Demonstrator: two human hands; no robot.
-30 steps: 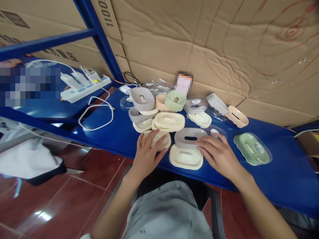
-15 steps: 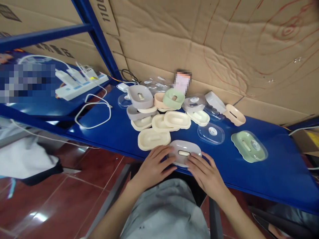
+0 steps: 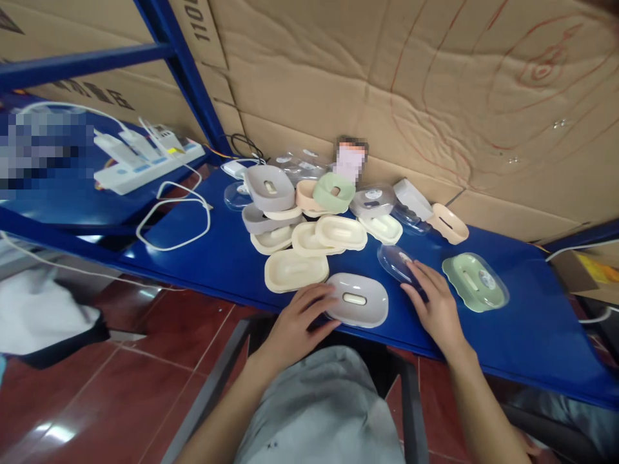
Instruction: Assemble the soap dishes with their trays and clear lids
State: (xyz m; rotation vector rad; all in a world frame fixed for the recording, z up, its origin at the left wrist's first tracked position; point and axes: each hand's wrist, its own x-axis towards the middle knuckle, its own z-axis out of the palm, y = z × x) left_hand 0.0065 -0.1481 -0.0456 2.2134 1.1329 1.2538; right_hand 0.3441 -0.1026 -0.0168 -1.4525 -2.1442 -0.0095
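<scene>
Near the table's front edge lies a grey soap dish with a cream oblong piece showing through its slot. My left hand grips its left end, fingers behind and thumb at the front. To the right, my right hand has its fingers and thumb on a clear plastic lid, which is tilted up and partly hidden by the fingers. A cream tray lies just behind my left hand. Further right is a green soap dish under a clear lid with a round sticker.
Several cream trays and grey, peach and green dishes are piled at the back of the blue table. A peach dish leans near the cardboard wall. A power strip and white cable lie on the left.
My right hand has left the grey soap dish, moved right and taken hold of the clear lid, which has tilted up from flat. My left hand stays at the dish. The view shifted slightly.
</scene>
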